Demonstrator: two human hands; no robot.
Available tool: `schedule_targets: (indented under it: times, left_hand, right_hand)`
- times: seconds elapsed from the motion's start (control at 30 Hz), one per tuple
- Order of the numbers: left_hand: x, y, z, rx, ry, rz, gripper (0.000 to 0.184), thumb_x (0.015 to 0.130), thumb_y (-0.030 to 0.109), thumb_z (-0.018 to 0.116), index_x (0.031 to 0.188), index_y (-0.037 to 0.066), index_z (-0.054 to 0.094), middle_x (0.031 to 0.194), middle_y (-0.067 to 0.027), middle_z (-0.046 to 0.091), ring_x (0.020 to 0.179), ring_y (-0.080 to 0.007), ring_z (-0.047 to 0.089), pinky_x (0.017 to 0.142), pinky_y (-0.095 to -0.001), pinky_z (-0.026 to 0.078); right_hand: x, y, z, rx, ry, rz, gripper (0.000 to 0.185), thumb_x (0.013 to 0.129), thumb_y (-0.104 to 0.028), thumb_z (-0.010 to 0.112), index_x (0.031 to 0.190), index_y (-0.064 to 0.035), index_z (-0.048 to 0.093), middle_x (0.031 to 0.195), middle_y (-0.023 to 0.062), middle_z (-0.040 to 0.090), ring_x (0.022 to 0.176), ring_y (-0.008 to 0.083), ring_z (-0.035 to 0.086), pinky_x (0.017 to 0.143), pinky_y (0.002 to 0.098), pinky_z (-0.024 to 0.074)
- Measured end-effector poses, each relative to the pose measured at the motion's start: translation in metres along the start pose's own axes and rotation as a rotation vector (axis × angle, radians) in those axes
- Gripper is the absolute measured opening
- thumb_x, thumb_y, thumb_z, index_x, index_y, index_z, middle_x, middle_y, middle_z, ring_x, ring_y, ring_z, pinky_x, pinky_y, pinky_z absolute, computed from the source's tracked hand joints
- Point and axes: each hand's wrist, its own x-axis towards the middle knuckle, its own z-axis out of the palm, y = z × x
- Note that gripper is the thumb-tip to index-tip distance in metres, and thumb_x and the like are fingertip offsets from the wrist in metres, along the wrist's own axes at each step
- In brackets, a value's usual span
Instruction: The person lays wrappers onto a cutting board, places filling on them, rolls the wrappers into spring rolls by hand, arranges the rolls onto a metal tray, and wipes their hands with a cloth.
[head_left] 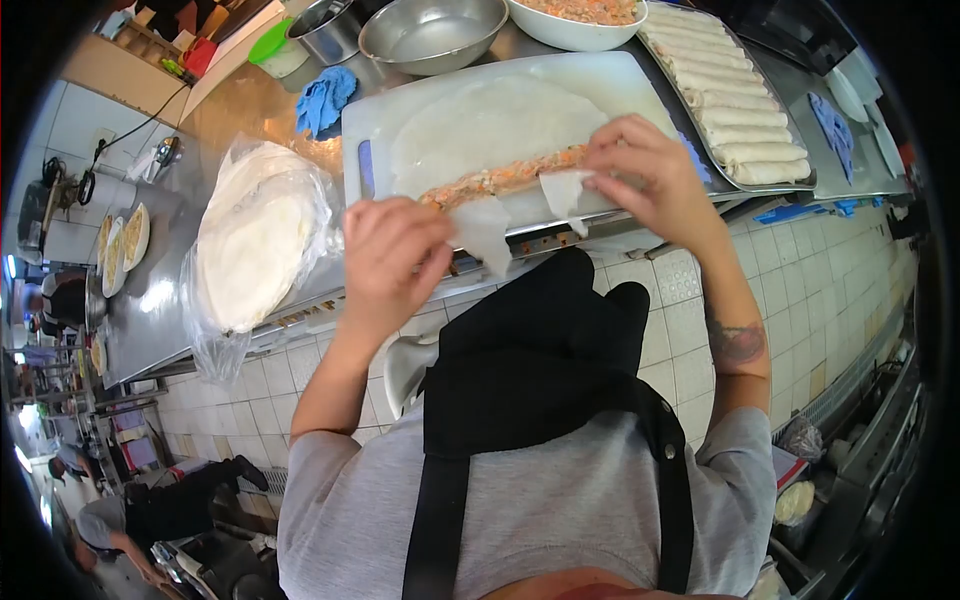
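Note:
A thin round wrapper (500, 110) lies on the white cutting board (640, 85), with a strip of orange and green filling (505, 178) along its near edge. My right hand (645, 180) is closed on the wrapper's near edge at the right end of the filling, where a flap of it hangs down. At the left end, my left hand (392, 260) has its fingers bent beside another hanging flap (485, 235); its fingertips are blurred, and whether they hold the wrapper does not show.
A stack of wrappers in plastic (255, 240) lies left of the board. Behind stand a steel bowl (430, 35) and a white bowl of filling (580, 20). A tray of rolls (735, 100) is at the right, a blue cloth (325, 100) at the left. Another person (120, 520) is at lower left.

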Motion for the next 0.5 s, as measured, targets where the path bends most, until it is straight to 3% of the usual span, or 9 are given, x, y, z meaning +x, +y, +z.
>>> schedule_targets:
  times: [0.07, 0.17, 0.27, 0.37, 0.47, 0.5]
  left_hand:
    - [0.015, -0.006, -0.003, -0.052, 0.087, -0.076, 0.017, 0.07, 0.004, 0.077, 0.085, 0.008, 0.07, 0.09, -0.0035, 0.07, 0.089, -0.0208, 0.064, 0.078, -0.0342, 0.044]
    - [0.035, -0.026, -0.002, -0.151, 0.134, -0.293, 0.015, 0.074, 0.006, 0.074, 0.088, 0.005, 0.071, 0.084, -0.0058, 0.07, 0.077, -0.0194, 0.064, 0.066, -0.0305, 0.047]
    - [0.059, -0.05, 0.003, -0.139, 0.038, -0.436, 0.014, 0.079, 0.008, 0.073, 0.092, 0.002, 0.07, 0.088, -0.0049, 0.072, 0.074, -0.0114, 0.061, 0.07, -0.0281, 0.049]
    - [0.074, -0.075, 0.018, -0.092, 0.0, -0.496, 0.016, 0.079, 0.009, 0.073, 0.094, 0.003, 0.071, 0.085, -0.0037, 0.071, 0.071, -0.0118, 0.06, 0.067, -0.0294, 0.049]
    - [0.067, -0.082, 0.02, 0.142, -0.095, -0.448, 0.017, 0.081, 0.009, 0.073, 0.096, 0.004, 0.071, 0.084, -0.006, 0.071, 0.071, -0.0179, 0.063, 0.066, -0.0303, 0.05]
    - [0.065, -0.082, 0.019, 0.186, -0.12, -0.438, 0.016, 0.081, 0.009, 0.073, 0.097, 0.004, 0.071, 0.085, -0.0068, 0.071, 0.072, -0.0191, 0.064, 0.067, -0.0307, 0.051]
  right_hand:
    - [0.018, 0.004, -0.003, 0.056, -0.008, 0.003, 0.013, 0.082, -0.004, 0.072, 0.095, -0.0005, 0.069, 0.092, 0.0076, 0.063, 0.089, 0.0227, 0.062, 0.075, 0.0307, 0.0482]
    - [0.044, 0.022, -0.003, 0.105, 0.009, 0.015, 0.017, 0.088, -0.014, 0.07, 0.096, 0.0009, 0.068, 0.092, 0.0106, 0.065, 0.081, 0.029, 0.062, 0.074, 0.0366, 0.05]
    - [0.069, 0.041, 0.002, 0.048, -0.033, 0.116, 0.021, 0.091, -0.019, 0.067, 0.098, 0.0004, 0.069, 0.092, 0.0121, 0.066, 0.079, 0.0294, 0.063, 0.074, 0.0375, 0.0497]
    - [0.081, 0.064, 0.021, -0.101, -0.005, 0.187, 0.02, 0.091, -0.019, 0.067, 0.098, -0.0006, 0.069, 0.094, 0.0123, 0.068, 0.081, 0.0297, 0.064, 0.073, 0.0382, 0.0503]
    - [0.079, 0.074, 0.027, -0.417, 0.035, 0.096, 0.017, 0.088, -0.016, 0.067, 0.097, -0.0019, 0.07, 0.095, 0.0123, 0.068, 0.084, 0.0311, 0.065, 0.074, 0.0402, 0.0513]
    - [0.08, 0.069, 0.025, -0.361, 0.041, 0.038, 0.017, 0.089, -0.015, 0.067, 0.098, -0.0019, 0.071, 0.095, 0.0122, 0.067, 0.085, 0.0313, 0.065, 0.075, 0.0397, 0.0515]
